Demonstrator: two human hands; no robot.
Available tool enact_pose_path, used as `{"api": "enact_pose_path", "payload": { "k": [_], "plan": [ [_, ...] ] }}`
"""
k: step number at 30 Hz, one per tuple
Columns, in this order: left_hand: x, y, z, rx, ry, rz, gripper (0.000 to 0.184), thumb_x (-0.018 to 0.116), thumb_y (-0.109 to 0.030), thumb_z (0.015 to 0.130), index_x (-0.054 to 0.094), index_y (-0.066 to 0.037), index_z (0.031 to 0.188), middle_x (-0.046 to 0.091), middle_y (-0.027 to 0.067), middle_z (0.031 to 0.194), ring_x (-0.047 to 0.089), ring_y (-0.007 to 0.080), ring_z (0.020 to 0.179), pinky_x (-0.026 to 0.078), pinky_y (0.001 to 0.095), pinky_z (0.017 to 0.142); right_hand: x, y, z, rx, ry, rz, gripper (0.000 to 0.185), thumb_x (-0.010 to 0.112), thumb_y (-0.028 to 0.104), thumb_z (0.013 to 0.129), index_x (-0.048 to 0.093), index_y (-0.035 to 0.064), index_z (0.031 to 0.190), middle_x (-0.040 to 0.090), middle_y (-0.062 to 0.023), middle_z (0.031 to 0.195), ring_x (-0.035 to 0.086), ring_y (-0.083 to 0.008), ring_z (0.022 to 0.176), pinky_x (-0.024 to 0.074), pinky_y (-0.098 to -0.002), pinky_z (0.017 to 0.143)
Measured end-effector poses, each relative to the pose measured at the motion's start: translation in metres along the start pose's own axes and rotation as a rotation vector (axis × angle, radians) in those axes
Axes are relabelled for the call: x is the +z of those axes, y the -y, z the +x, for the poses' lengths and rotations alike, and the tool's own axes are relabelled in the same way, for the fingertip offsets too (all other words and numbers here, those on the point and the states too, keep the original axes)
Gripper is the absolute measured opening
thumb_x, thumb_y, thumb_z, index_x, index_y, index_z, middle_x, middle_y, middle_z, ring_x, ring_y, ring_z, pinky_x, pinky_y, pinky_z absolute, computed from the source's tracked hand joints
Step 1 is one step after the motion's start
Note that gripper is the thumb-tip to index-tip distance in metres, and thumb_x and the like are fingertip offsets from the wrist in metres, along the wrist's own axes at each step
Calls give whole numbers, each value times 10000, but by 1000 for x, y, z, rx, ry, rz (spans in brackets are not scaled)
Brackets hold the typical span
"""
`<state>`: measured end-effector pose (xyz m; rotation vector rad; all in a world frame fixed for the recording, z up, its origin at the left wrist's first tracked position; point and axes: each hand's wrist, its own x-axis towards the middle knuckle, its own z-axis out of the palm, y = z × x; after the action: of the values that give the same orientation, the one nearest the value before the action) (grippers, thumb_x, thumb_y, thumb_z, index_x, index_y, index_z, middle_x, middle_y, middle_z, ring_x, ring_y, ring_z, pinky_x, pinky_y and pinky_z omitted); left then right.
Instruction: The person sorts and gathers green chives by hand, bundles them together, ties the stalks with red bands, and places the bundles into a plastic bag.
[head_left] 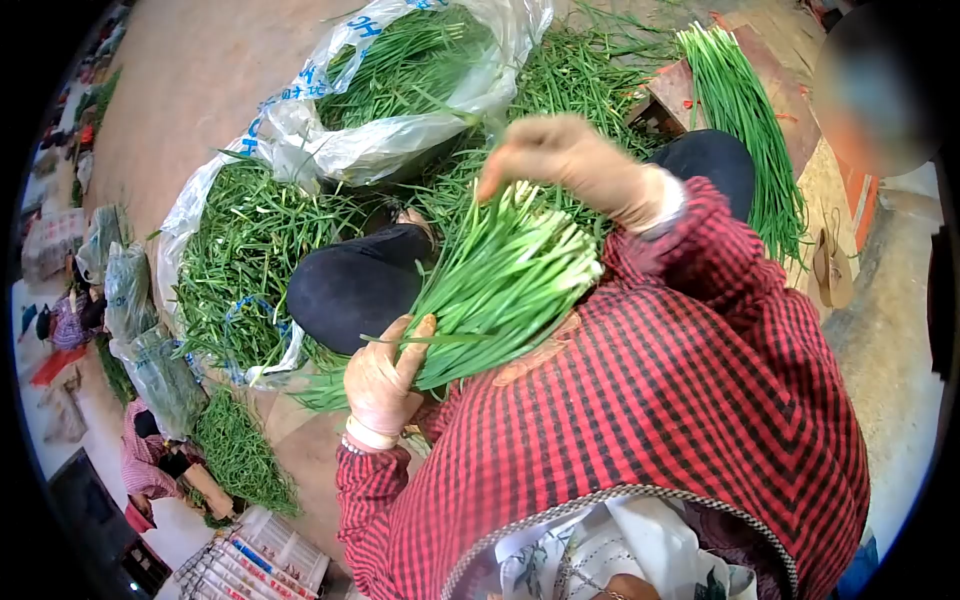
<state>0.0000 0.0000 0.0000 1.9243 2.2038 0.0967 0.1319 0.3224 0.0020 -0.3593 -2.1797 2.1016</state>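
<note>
A thick bunch of garlic chives (pixel 500 290) lies across my lap, its white stem ends pointing up and to the right. My left hand (pixel 385 385), in a thin pale glove, is closed round the leafy lower part, with the thumb across the top. Just above the white ends is my right hand (pixel 575 165), also gloved. Its fingers curl down towards the stems, but motion smears them, so whether they pinch anything is unclear. Beyond my right knee, a second, neatly laid bundle of chives (pixel 745 135) rests on a board.
Loose chives (pixel 265 270) are heaped at my left in a plastic sheet. An opened plastic bag (pixel 390 150) of greens stands ahead. Filled clear bags (pixel 165 380) line the left, near another person (pixel 150 455) beside a green pile (pixel 245 450). A plastic crate (pixel 260 555) sits at lower left.
</note>
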Motion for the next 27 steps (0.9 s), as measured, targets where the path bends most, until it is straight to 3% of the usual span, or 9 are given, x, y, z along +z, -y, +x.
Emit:
{"api": "enact_pose_path", "payload": {
  "k": [2, 8, 10, 12, 14, 17, 20, 25, 27],
  "plan": [
    [1, -1, 1, -33, -18, -33, 835, 711, -40, 525, 542, -196, 1328, 626, 88, 1202, 634, 276, 900, 512, 384, 714, -31, -3, -13, -112, -158, 155, 230, 576, 259, 954, 672, 52, 931, 703, -93, 969, 666, -200, 930, 503, -347, 911],
    [15, 1, 0, 11, -195, 22, 814, 697, -31, 540, 551, -204, 1322, 634, 83, 1174, 630, 274, 904, 507, 362, 718, -128, -51, -48, -59, -546, 171, 274, 571, 247, 958, 637, 24, 1103, 673, -90, 1050, 630, -169, 967, 500, -312, 886],
    [9, -2, -1, -2, -153, 22, 798, 696, -26, 555, 552, -198, 1321, 639, 84, 1162, 632, 274, 903, 507, 361, 715, -108, -47, -53, 214, -417, -476, 511, 633, 391, 898, 553, 57, 1277, 589, -122, 1240, 584, -213, 1105, 487, -339, 936],
    [5, -4, 2, -6, -116, 24, 783, 694, -20, 569, 553, -192, 1319, 643, 86, 1150, 633, 274, 903, 506, 361, 712, -68, -40, -56, 203, -100, -417, 790, 579, 560, 885, 340, 60, 1449, 375, -203, 1461, 441, -308, 1299, 394, -394, 1070],
    [1, -5, 3, -34, -95, -17, 759, 697, -14, 594, 546, -165, 1322, 650, 97, 1125, 643, 288, 891, 510, 368, 711, -38, -35, -62, 320, 246, -351, 890, 495, 653, 887, 276, 19, 1472, 329, -246, 1480, 374, -363, 1350, 317, -406, 1126],
    [1, -2, -2, -71, -161, -169, 745, 701, -15, 615, 536, -142, 1330, 652, 114, 1115, 651, 316, 902, 518, 374, 731, -21, -42, -65, 396, 253, -327, 620, 575, 538, 907, 564, 14, 1238, 657, -157, 1082, 628, -230, 971, 524, -364, 848],
    [6, 2, -9, -152, -182, -341, 719, 709, 23, 631, 526, -74, 1320, 644, 141, 1144, 657, 315, 963, 520, 340, 804, -31, -33, -59, 161, 133, -127, 296, 571, 344, 963, 637, 61, 1016, 677, 7, 874, 557, -43, 688, 474, -204, 568],
    [13, 3, -12, -459, -223, -1040, 659, 717, 36, 702, 510, -27, 1324, 661, 85, 1159, 640, 163, 1013, 492, 288, 897, -77, 20, -52, 184, -250, -171, 275, 583, 368, 953, 650, 109, 1017, 634, 67, 826, 474, 7, 614, 397, -156, 520],
    [8, -1, -12, -508, -290, -1172, 566, 692, 35, 726, 531, 1, 1268, 665, 60, 1105, 622, 126, 980, 501, 285, 856, -100, 4, -51, 80, -386, 63, 293, 570, 391, 959, 664, 114, 973, 590, 65, 781, 400, 20, 529, 335, -148, 443]
  ]
}}
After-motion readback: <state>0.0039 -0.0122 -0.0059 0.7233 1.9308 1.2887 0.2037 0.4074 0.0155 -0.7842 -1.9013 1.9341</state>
